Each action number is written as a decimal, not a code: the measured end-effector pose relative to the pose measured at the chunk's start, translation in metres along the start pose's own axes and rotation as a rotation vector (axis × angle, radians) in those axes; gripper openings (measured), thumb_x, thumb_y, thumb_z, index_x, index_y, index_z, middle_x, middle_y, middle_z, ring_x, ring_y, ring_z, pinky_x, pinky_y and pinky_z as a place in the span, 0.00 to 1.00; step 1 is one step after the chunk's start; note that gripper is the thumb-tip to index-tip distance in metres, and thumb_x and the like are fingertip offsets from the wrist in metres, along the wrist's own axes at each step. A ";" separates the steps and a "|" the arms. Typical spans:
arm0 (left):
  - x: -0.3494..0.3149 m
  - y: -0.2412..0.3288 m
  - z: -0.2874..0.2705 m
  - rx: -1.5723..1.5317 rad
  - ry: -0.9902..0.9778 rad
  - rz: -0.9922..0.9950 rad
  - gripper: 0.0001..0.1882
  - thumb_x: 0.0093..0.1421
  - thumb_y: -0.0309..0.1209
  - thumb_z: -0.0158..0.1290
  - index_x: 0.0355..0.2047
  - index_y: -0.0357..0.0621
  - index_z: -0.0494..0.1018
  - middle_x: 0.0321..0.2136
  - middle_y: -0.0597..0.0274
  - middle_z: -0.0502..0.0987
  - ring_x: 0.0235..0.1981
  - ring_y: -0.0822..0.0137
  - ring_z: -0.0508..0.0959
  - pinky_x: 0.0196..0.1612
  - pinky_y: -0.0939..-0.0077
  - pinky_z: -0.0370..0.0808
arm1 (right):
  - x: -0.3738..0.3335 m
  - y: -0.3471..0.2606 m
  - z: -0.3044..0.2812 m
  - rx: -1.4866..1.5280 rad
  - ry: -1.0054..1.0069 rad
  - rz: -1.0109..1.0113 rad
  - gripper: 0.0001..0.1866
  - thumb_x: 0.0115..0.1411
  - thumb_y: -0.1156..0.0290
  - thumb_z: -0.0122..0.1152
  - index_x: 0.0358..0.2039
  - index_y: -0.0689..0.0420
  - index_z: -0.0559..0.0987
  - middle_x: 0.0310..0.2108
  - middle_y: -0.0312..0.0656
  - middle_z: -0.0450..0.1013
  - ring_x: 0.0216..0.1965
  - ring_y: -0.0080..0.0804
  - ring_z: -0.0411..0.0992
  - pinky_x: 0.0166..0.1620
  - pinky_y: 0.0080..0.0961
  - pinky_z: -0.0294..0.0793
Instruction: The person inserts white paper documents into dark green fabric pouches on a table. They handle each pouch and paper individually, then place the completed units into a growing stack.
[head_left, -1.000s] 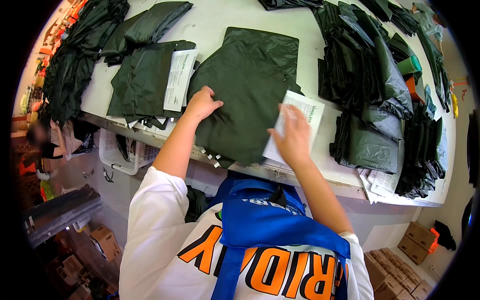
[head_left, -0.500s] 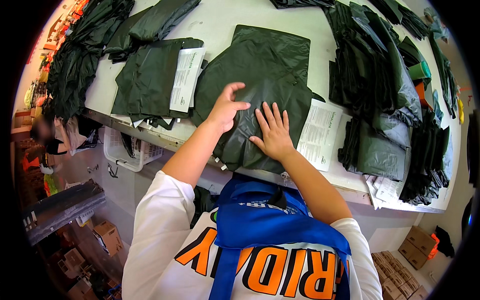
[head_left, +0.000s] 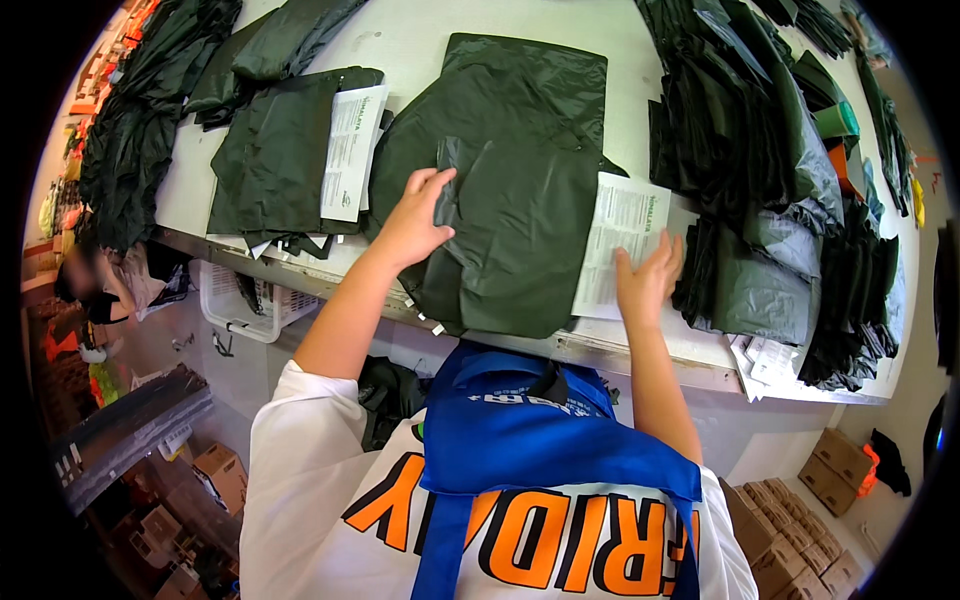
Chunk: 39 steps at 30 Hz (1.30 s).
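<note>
A dark green garment of thin, shiny fabric [head_left: 520, 230] lies folded into a flat panel on the table in front of me, its far part spread out behind. My left hand [head_left: 412, 222] rests at the left edge of the folded panel, thumb and fingers apart. Over the printed white sheet [head_left: 610, 250] to the garment's right hovers my right hand [head_left: 648, 278], its fingers spread with nothing in them. The sheet lies partly beside the panel, and the hand covers its lower right corner.
Left of the garment sits a folded dark green pile [head_left: 270, 160] with another printed sheet [head_left: 350, 150] on it. Tall stacks of dark fabric [head_left: 725, 130] stand at the right, with a green spool [head_left: 836, 121] among them. A white plastic basket [head_left: 255, 315] is below the table edge [head_left: 500, 340].
My right hand has lifted off the garment and moved right to the printed sheet. My left hand has shifted slightly left along the panel's edge, which now lies flatter.
</note>
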<state>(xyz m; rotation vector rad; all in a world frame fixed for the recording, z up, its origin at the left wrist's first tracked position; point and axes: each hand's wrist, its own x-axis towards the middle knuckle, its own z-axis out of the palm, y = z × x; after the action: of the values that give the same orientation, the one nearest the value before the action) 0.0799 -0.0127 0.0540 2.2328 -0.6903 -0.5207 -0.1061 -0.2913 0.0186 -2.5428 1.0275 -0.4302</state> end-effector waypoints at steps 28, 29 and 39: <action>0.002 0.081 0.085 0.391 0.097 0.027 0.34 0.51 0.33 0.59 0.59 0.50 0.61 0.46 0.48 0.66 0.46 0.49 0.71 0.45 0.61 0.73 | -0.001 -0.016 -0.004 1.399 -0.526 0.650 0.14 0.63 0.68 0.56 0.41 0.68 0.76 0.35 0.39 0.76 0.32 0.22 0.71 0.37 0.21 0.71; 0.005 0.081 0.085 0.389 0.073 0.041 0.32 0.51 0.30 0.58 0.58 0.50 0.63 0.44 0.49 0.67 0.44 0.49 0.72 0.44 0.61 0.74 | 0.000 -0.010 -0.001 1.315 -0.569 0.592 0.14 0.63 0.68 0.56 0.41 0.68 0.76 0.35 0.39 0.76 0.33 0.23 0.72 0.38 0.22 0.71; 0.003 0.058 0.090 0.230 0.093 0.177 0.17 0.49 0.16 0.48 0.40 0.46 0.72 0.36 0.53 0.70 0.38 0.51 0.74 0.40 0.62 0.73 | -0.005 -0.034 0.009 1.153 -0.478 0.522 0.12 0.62 0.70 0.57 0.40 0.67 0.76 0.34 0.41 0.76 0.32 0.23 0.72 0.37 0.22 0.71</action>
<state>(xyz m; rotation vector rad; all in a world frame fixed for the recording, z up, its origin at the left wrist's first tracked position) 0.0143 -0.0967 0.0380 2.3605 -0.9279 -0.2592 -0.0851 -0.2626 0.0249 -1.2094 0.8332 -0.1534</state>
